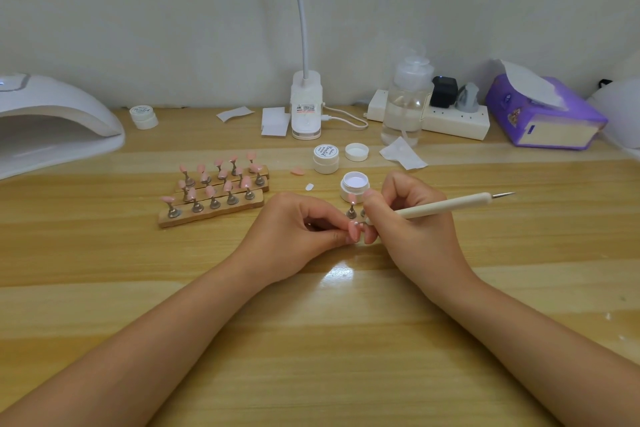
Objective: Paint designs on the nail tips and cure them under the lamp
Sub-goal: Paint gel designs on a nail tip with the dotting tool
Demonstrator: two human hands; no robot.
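Head | left hand (pixel 298 229) pinches nail tip (pixel 354 231) | right hand (pixel 412 218) grips pen (pixel 446 205) touching it

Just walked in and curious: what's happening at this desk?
A person is decorating press-on nails. The left hand pinches a pink nail tip, while the right hand holds a white brush pen to it. An open gel pot sits just behind. More pink tips stand on wooden holders; the curing lamp waits far left.

Glossy wood table (pixel 311 340) — glossy pink nail tips (pixel 221 180), metal stands (pixel 214 203).
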